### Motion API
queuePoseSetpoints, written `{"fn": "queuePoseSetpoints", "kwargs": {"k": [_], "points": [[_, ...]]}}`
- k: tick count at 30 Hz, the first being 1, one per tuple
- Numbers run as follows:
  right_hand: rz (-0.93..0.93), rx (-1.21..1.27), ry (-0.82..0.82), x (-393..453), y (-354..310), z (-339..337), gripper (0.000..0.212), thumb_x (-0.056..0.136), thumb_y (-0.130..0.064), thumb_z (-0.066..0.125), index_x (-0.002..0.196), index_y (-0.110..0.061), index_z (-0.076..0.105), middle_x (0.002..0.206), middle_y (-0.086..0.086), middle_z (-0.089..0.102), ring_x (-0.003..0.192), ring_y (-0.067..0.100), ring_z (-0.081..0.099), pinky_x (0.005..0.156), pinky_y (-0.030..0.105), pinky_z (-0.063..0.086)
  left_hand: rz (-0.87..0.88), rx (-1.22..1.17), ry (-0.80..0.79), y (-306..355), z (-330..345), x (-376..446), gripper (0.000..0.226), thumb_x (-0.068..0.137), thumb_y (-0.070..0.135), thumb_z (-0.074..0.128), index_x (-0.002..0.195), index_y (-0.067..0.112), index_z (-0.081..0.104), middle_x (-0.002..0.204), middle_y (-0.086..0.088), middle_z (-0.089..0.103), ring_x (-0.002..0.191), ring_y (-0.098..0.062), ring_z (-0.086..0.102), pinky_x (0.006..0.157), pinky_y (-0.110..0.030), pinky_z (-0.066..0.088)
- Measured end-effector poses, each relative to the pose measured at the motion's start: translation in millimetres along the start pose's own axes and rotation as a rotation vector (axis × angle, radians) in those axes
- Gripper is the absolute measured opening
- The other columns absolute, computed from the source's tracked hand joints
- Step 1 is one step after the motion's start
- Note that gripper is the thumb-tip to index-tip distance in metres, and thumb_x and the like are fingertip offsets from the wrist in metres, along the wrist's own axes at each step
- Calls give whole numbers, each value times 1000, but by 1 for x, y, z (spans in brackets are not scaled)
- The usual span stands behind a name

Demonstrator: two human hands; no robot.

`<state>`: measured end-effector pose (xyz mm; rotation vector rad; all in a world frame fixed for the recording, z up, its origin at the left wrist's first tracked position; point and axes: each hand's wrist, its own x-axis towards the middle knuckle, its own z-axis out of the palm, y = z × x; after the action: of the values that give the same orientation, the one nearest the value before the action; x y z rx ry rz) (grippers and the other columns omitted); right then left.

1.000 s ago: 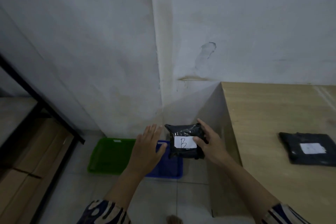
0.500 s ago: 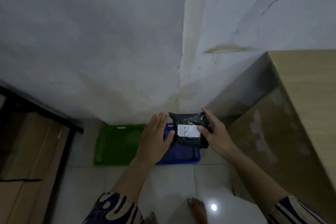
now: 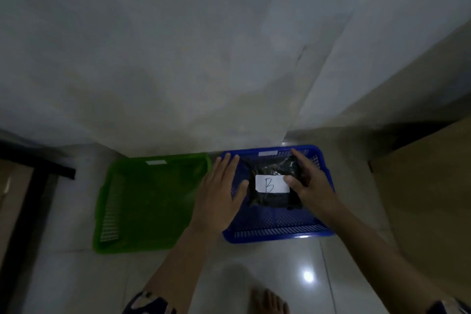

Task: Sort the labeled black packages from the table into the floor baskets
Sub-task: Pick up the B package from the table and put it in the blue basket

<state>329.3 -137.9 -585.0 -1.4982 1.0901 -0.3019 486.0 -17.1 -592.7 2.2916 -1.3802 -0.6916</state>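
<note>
A black package (image 3: pixel 272 199) with a white label marked "B" is held over the blue basket (image 3: pixel 277 233) on the floor. My right hand (image 3: pixel 311 186) grips the package's right side, thumb on the label. My left hand (image 3: pixel 219 196) is flat and spread just left of the package, its thumb near the package's left edge; whether it touches I cannot tell. The green basket (image 3: pixel 142 201) stands to the left of the blue one, against the wall, with nothing visible in it.
The wooden side of the table (image 3: pixel 428 201) rises at the right. A dark frame (image 3: pixel 33 168) and cardboard stand at the far left. The glossy tiled floor (image 3: pixel 280 278) lies in front of the baskets, with a bare foot (image 3: pixel 267 301) at the bottom edge.
The view has tilted down and closer to the floor. Both hands have lowered the "B" package from beside the table to just over the blue basket.
</note>
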Motion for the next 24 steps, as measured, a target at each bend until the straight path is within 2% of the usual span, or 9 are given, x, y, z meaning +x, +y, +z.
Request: {"fn": "queuePoseSetpoints", "kwargs": {"k": [2, 5, 6, 12, 15, 17, 19, 21, 24], "points": [[-8, -16, 16, 27, 44, 19, 59, 86, -3, 53, 136, -24, 30, 125, 6, 49, 104, 18, 52, 67, 9, 51, -11, -30, 20, -34, 36, 14, 56, 93, 43, 31, 141, 27, 6, 155, 3, 5, 141, -10, -1, 112, -29, 2], [10, -8, 13, 58, 95, 40, 58, 87, -5, 52, 136, -27, 30, 134, 9, 47, 109, 20, 50, 87, 31, 51, -26, -15, 34, -71, 79, 31, 56, 93, 42, 32, 141, 27, 7, 155, 1, 6, 142, -13, 0, 114, -38, 2], [12, -7, 8, 68, 110, 47, 58, 87, -5, 52, 136, -27, 30, 136, 9, 45, 110, 19, 49, 90, 34, 48, -33, 11, 41, -82, 93, 35, 56, 93, 42, 31, 141, 27, 6, 155, 2, 5, 142, -13, -2, 114, -39, -1], [23, 13, 11, 121, 173, 77, 57, 88, -6, 52, 136, -25, 30, 141, 10, 41, 114, 19, 44, 96, 35, 42, -41, 168, 61, -134, 154, 59, 57, 92, 50, 23, 128, 37, -19, 143, 7, -26, 131, -10, -27, 107, -41, -20], [49, 7, 16, 139, 189, 85, 57, 88, -8, 52, 137, -24, 28, 145, 10, 37, 125, 27, 40, 105, 43, 38, -30, 240, 89, -142, 168, 63, 60, 90, 54, 20, 129, 34, -21, 143, 4, -29, 130, -15, -32, 106, -44, -21], [45, -18, 0, 148, 198, 91, 57, 88, -9, 52, 138, -23, 26, 147, 9, 33, 131, 28, 35, 109, 43, 34, -41, 254, 117, -143, 172, 64, 64, 89, 56, 19, 134, 30, -18, 143, 3, -28, 129, -17, -33, 105, -44, -21], [48, -25, 2, 155, 203, 98, 59, 88, -9, 53, 139, -17, 24, 148, 10, 31, 133, 27, 33, 108, 38, 31, -49, 272, 116, -144, 174, 64, 67, 89, 57, 19, 138, 26, -15, 143, 3, -27, 130, -17, -30, 106, -43, -19], [63, -7, 82, 159, 206, 108, 56, 86, -11, 57, 134, -9, 29, 141, 14, 40, 124, 25, 42, 99, 32, 37, -45, 303, 116, -144, 175, 64, 69, 88, 58, 18, 138, 24, -16, 144, 2, -27, 130, -17, -29, 107, -43, -17], [-5, -136, 257, 158, 208, 123, 28, 84, -16, 61, 105, -7, 46, 109, 14, 56, 95, 21, 53, 75, 21, 42, -45, 321, 121, -144, 175, 63, 71, 88, 58, 18, 137, 23, -18, 145, 0, -26, 130, -18, -29, 106, -44, -18]]}}
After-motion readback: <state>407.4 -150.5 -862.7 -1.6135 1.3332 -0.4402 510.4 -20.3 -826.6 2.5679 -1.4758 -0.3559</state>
